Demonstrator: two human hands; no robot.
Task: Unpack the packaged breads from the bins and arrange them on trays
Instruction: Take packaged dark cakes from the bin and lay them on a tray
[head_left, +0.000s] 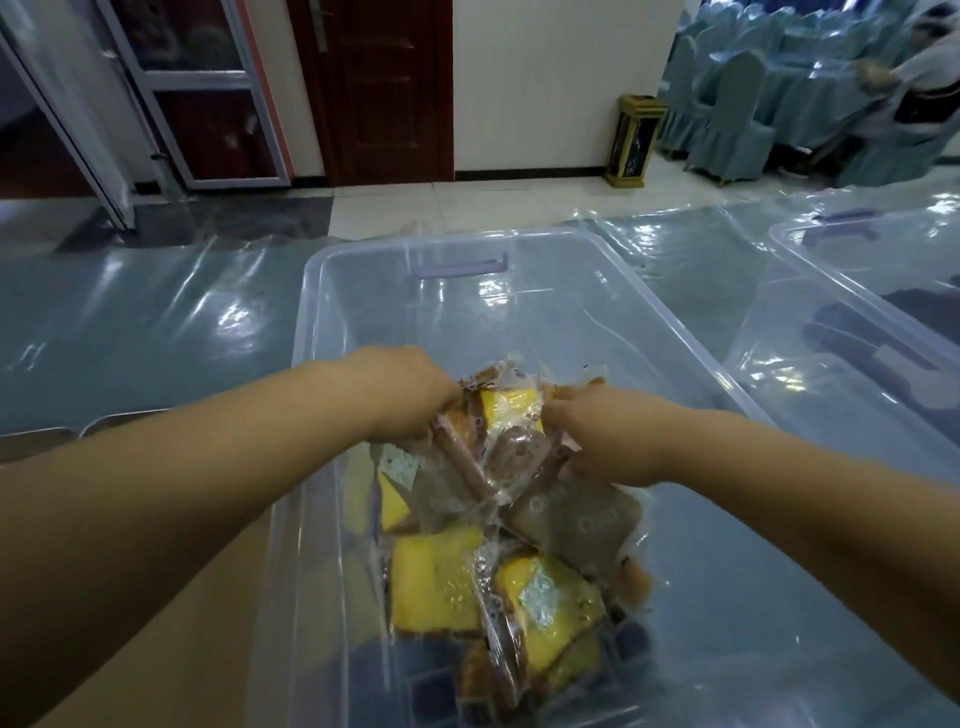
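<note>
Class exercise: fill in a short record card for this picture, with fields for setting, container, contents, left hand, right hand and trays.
setting: table under clear plastic sheeting
container: clear plastic bin with a purple handle
contents: wrapped breads, yellow and brown, heaped at the near end
left hand: in the bin, gripping packets
right hand: in the bin, gripping packets
trays: metal tray edge at far left, partly hidden

Clear colourless bin (519, 244) with pale lilac handle (460, 267); inside, clear-wrapped packaged breads (498, 519), some bright yellow, some brown, with small white printed labels (540, 597); table cover (130, 322) glossy grey-blue; door (379, 88) dark red-brown; floor bin (631, 140) black with gold trim.
</note>
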